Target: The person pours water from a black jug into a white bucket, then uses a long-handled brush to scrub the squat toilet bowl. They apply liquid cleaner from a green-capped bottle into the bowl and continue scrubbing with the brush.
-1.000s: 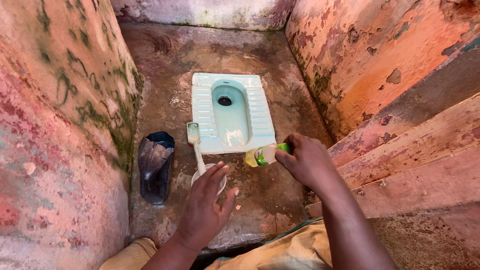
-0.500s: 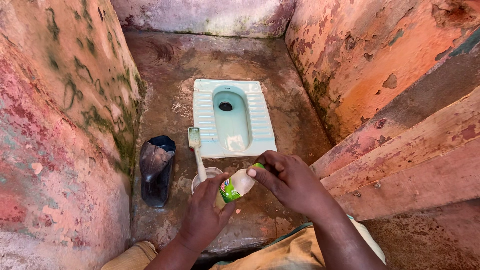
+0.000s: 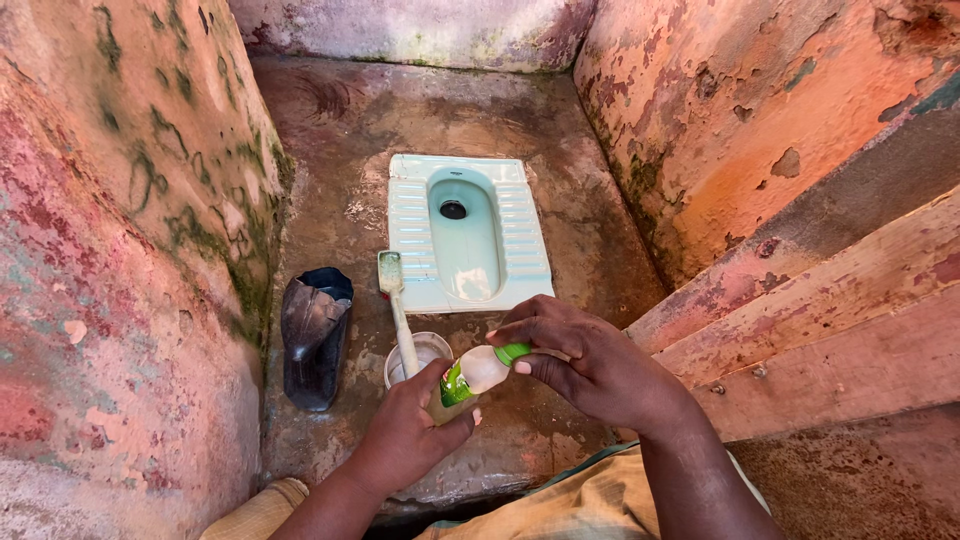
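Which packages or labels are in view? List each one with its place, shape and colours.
Bottle: small, clear plastic, with a green cap, held tilted between the left hand and the right hand, in front of the pale green squat toilet.
Label: a band wrapped round the bottle, mostly green with small patches of other colours.
No signs or screens.

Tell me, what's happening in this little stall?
A person crouches at the near end of a narrow stall with peeling walls. The left hand grips the body of a small plastic bottle, and the right hand has its fingers on the bottle's green cap. Just beyond stands a small white cup with a brush propped in it, beside a pale green squat toilet pan. A dark cut-open container sits by the left wall.
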